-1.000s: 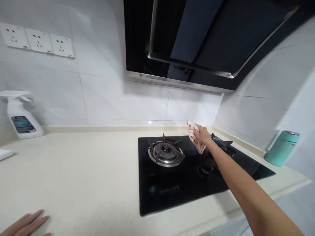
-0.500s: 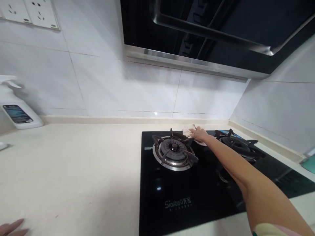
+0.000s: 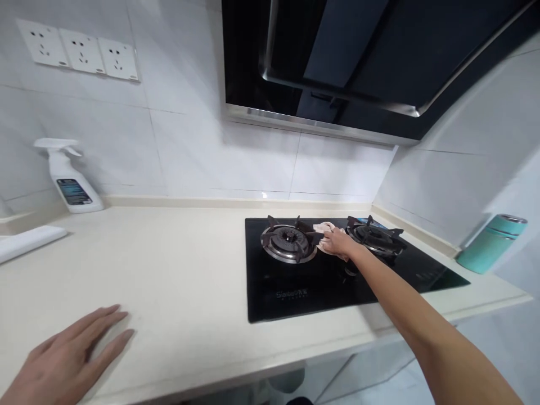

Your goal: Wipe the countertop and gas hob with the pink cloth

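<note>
My right hand (image 3: 336, 242) is closed on a pale pinkish cloth (image 3: 324, 227), pressed to the black glass gas stove (image 3: 291, 306) between its two burners. The left burner (image 3: 289, 243), with dark pan supports, lies just left of the cloth. On the other side is the right burner (image 3: 375, 238), partly behind my forearm. My left hand (image 3: 80, 351) rests on the cream countertop (image 3: 181, 281) at the lower left, fingers stretched out and holding nothing.
A white spray bottle (image 3: 73, 183) stands at the back left, near a white flat object (image 3: 31, 242). A turquoise flask (image 3: 491, 244) is at the right end. The range hood (image 3: 312, 118) overhangs the stove. Sockets (image 3: 80, 52) sit on the tiled wall.
My view has pulled back and swung, so more of the counter shows. My right hand has brought the cloth nearer along the stove's middle. My left hand has come further into view.
</note>
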`<state>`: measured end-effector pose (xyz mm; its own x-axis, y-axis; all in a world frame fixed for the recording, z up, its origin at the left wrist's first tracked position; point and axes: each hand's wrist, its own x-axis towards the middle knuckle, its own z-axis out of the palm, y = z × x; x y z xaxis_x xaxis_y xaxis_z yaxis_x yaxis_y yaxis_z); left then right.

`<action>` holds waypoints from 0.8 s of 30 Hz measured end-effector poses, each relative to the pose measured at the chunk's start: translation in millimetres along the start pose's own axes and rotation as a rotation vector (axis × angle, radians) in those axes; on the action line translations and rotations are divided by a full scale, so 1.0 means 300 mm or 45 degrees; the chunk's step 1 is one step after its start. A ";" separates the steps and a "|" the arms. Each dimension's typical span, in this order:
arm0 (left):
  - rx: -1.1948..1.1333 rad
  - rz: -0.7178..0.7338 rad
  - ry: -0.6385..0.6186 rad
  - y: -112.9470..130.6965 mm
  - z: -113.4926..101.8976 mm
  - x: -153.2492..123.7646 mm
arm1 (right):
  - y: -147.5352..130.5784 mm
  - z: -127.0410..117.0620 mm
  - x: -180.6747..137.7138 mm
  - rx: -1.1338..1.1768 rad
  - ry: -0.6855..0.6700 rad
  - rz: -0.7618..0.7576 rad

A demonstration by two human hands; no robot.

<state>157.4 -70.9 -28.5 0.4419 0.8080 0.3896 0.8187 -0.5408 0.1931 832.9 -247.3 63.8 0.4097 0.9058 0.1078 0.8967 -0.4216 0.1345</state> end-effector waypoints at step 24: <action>0.011 0.059 -0.085 0.156 -0.101 -0.015 | -0.216 0.026 -0.328 0.169 0.341 -0.091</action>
<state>182.6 -106.9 6.1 0.5026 0.7963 0.3366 0.7998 -0.5761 0.1685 735.8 -308.7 37.0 0.3016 0.8824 0.3612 0.9431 -0.3318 0.0230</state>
